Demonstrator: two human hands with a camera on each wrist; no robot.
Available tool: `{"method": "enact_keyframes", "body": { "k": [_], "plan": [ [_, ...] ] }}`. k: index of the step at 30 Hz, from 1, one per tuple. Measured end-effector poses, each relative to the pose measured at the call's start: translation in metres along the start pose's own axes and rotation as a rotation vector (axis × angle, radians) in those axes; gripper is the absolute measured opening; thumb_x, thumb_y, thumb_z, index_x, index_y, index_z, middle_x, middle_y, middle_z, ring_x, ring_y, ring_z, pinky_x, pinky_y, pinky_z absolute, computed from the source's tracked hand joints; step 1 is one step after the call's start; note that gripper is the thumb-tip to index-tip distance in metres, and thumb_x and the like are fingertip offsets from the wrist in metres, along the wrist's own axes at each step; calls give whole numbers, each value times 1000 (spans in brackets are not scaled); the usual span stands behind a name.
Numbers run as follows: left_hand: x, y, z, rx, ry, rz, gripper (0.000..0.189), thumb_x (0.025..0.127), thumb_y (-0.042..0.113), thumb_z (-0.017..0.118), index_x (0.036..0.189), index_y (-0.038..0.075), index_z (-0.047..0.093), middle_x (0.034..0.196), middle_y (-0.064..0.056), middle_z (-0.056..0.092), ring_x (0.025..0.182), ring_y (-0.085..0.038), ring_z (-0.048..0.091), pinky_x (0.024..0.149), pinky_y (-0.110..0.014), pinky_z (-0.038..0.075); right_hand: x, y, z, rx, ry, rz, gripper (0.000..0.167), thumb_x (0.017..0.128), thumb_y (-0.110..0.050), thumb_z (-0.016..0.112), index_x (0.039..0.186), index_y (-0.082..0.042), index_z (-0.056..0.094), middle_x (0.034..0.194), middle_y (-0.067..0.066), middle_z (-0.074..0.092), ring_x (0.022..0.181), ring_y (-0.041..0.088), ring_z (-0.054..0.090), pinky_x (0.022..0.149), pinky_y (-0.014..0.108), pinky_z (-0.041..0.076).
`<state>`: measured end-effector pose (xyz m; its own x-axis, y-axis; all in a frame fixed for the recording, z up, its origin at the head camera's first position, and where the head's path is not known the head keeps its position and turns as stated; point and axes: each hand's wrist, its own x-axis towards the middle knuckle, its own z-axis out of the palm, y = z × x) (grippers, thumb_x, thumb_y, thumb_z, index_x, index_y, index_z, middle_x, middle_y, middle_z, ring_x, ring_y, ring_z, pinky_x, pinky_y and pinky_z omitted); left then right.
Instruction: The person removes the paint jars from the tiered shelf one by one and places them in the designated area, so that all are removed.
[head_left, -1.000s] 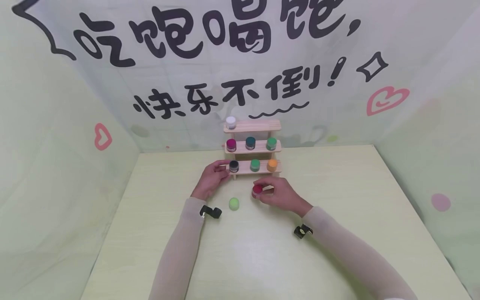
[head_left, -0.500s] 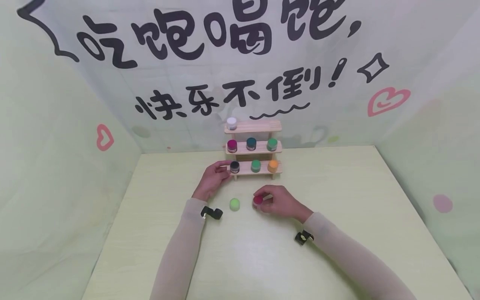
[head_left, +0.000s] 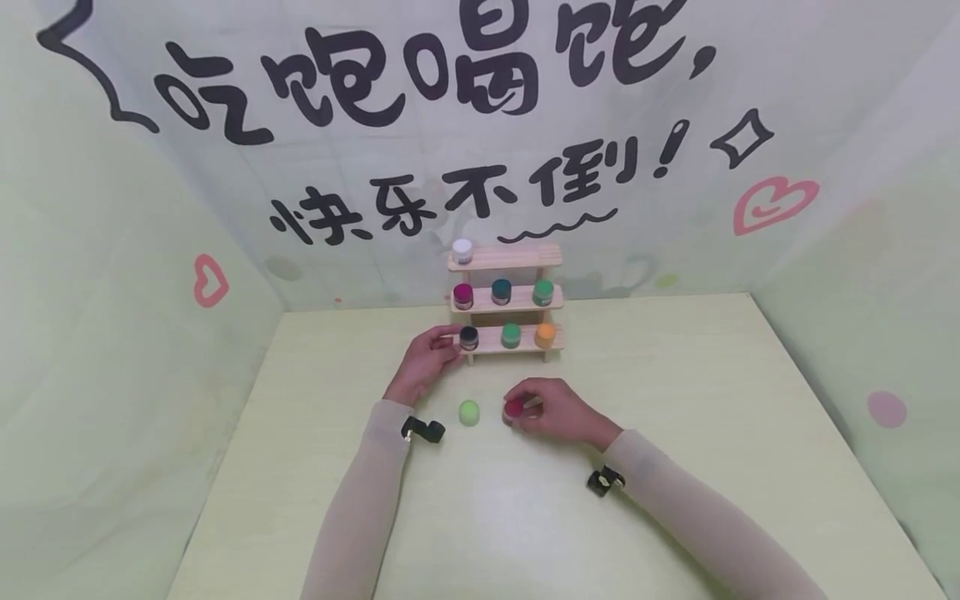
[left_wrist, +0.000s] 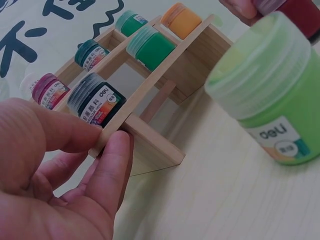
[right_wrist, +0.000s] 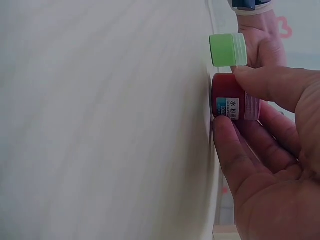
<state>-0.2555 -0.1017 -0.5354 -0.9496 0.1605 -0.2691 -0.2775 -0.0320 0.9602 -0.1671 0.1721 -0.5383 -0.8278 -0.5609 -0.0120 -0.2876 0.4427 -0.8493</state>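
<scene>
My left hand (head_left: 427, 362) pinches the left end of the lowest shelf on a small three-tier wooden rack (left_wrist: 150, 135). Thumb and fingers sit just beside a black paint jar (left_wrist: 97, 100). In my right hand (head_left: 558, 408) is a dark red paint jar (right_wrist: 230, 97), gripped around its sides by thumb and fingers, upright and low at the tabletop. A light green paint jar (head_left: 468, 412) stands on the table between the two hands; the left wrist view shows it large and near.
Green (head_left: 511, 335) and orange (head_left: 545, 335) jars share the lowest shelf. Above are magenta (head_left: 462, 296), teal (head_left: 501, 292) and green jars, with a white jar (head_left: 462, 251) on the top shelf. Behind the rack hangs a printed cloth (head_left: 360, 167). The pale table (head_left: 480, 517) extends in front.
My right hand has moved toward me, away from the rack, carrying the dark red jar down level with the light green one. The left hand stays at the shelf end.
</scene>
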Motion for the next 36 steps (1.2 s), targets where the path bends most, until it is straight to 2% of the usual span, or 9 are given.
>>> {"method": "enact_keyframes", "body": {
  "k": [5,12,16,23,28,36],
  "plan": [
    [-1,-2,0,5,4,-2,45,98,-6,62,141,8,65,121,-16,67,104,-18,70,97,-29,65,2,1,2,-49,12,14,36,90,-10,83,125,-13,73,119,-1,74,108,14,70,94,25,65],
    [-1,-7,-4,-11,10,-2,44,98,-7,62,139,9,66,117,-14,64,104,-18,70,96,-28,66,4,1,4,-26,-2,54,38,91,-14,83,127,-12,72,121,0,73,108,14,71,94,23,65],
    [0,-6,-4,-25,11,0,44,97,-8,62,139,8,66,114,-12,62,103,-18,69,96,-28,66,2,1,3,-28,16,57,37,90,-16,84,125,-14,73,119,-1,74,106,13,72,93,23,65],
    [0,-4,-1,-10,5,-2,45,99,-7,61,141,8,65,121,-15,65,106,-18,69,98,-29,65,-1,1,-3,-25,47,78,38,89,-19,86,125,-14,73,118,-1,75,104,13,73,94,26,65],
    [-1,-2,0,-17,3,-4,45,98,-8,62,140,8,65,118,-13,63,104,-18,68,98,-30,65,0,-4,-10,-11,68,89,39,89,-15,84,126,-12,74,121,1,75,108,17,72,99,33,65],
    [0,-2,-1,-30,1,5,46,96,-9,63,139,7,66,110,-9,55,100,-17,65,98,-29,65,13,-13,-20,23,67,71,44,88,-24,87,126,-7,73,128,9,74,118,28,70,99,37,66]
  ]
}}
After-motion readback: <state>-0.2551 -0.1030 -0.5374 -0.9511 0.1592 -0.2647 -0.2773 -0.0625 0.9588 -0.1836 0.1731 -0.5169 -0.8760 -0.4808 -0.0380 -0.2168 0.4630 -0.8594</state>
